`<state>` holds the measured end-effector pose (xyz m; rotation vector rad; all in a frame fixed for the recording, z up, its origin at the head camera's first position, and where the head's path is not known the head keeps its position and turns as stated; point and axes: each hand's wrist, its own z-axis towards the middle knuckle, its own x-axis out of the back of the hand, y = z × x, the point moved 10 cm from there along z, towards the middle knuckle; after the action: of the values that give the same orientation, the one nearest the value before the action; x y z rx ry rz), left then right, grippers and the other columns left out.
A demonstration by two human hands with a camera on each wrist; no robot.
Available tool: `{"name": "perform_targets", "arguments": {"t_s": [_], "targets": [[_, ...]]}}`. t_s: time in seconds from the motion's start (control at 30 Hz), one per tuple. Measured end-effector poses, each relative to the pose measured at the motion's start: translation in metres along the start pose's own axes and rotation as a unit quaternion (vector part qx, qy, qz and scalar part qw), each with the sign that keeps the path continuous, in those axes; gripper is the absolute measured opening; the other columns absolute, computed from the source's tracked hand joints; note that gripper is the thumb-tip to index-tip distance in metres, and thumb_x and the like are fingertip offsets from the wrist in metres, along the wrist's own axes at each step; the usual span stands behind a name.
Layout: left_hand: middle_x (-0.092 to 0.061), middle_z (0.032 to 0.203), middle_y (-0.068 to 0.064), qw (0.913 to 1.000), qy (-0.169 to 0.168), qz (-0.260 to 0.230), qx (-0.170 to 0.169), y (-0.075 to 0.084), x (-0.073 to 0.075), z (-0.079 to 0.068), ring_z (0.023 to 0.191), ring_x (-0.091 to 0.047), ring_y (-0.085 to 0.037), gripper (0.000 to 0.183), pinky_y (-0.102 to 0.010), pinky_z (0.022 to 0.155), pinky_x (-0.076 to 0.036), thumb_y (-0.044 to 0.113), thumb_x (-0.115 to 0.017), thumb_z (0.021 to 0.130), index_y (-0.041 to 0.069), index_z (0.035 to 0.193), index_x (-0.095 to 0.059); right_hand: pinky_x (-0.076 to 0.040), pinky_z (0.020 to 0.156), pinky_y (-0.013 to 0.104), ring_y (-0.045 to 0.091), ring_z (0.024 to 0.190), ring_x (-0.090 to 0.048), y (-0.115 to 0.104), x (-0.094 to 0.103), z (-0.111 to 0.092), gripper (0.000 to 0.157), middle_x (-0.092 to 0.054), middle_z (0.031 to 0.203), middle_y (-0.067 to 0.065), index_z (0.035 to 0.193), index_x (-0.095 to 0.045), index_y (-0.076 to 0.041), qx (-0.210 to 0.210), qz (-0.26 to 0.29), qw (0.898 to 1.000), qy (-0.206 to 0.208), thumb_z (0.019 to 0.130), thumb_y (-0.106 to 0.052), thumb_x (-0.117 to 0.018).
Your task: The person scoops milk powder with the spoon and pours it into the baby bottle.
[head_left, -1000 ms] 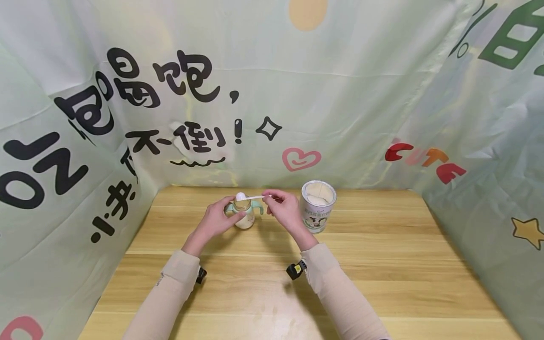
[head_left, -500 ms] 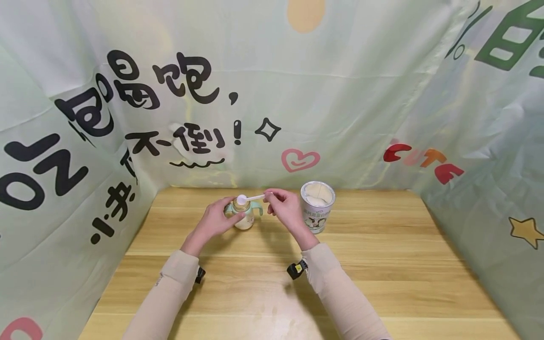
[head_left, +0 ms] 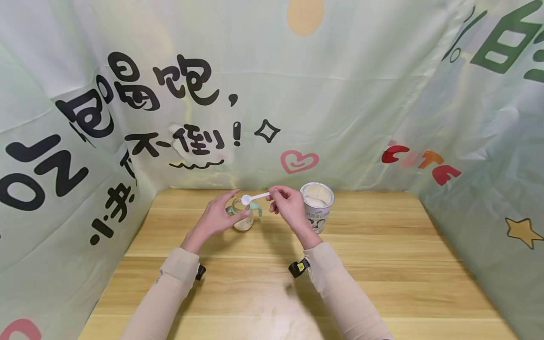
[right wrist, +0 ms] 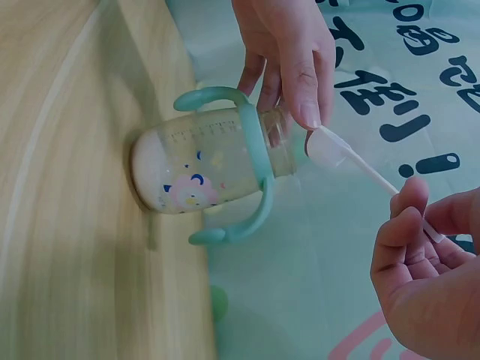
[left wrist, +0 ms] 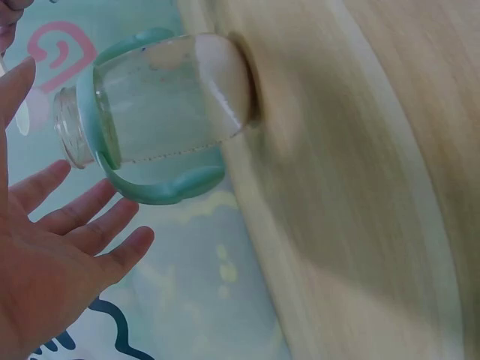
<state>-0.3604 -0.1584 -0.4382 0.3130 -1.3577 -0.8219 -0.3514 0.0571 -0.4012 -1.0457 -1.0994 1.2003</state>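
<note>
A clear baby bottle [head_left: 243, 225] with mint-green handles stands uncapped on the table, white powder gathered at its bottom [right wrist: 151, 174]. My right hand [head_left: 290, 208] pinches the thin handle of a white measuring scoop [head_left: 246, 199] between thumb and fingers. The scoop's bowl [right wrist: 324, 147] is tipped over just above the bottle's mouth, its opening facing down. Around the bottle's neck, my left hand [head_left: 216, 215] is spread with loose fingers; in the left wrist view these fingers [left wrist: 97, 214] lie beside the neck and handle without gripping.
An uncovered can [head_left: 316, 215] of pale powder stands right of the bottle, close behind my right hand. Printed fabric walls [head_left: 348, 104] enclose the wooden table [head_left: 374, 274] at the back and both sides.
The scoop, heaped with white powder earlier, has been turned over above the bottle and shows no heap now. My left fingers have loosened from the bottle's neck.
</note>
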Motion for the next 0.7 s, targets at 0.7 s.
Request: {"name": "perform_targets", "arguments": {"t_s": [0.7], "targets": [[-0.053, 0.159, -0.017, 0.9994, -0.008, -0.010, -0.032, 0.025, -0.006, 0.013, 0.146, -0.050, -0.040, 0.084, -0.058, 0.121, -0.042, 0.053, -0.081, 0.089, 0.016, 0.157, -0.049, -0.052, 0.053, 0.019, 0.008, 0.054, -0.062, -0.006, 0.034, -0.002, 0.019, -0.075, 0.097, 0.028, 0.109, -0.076, 0.000, -0.005, 0.007, 1.000, 0.022, 0.105, -0.014, -0.064]]}}
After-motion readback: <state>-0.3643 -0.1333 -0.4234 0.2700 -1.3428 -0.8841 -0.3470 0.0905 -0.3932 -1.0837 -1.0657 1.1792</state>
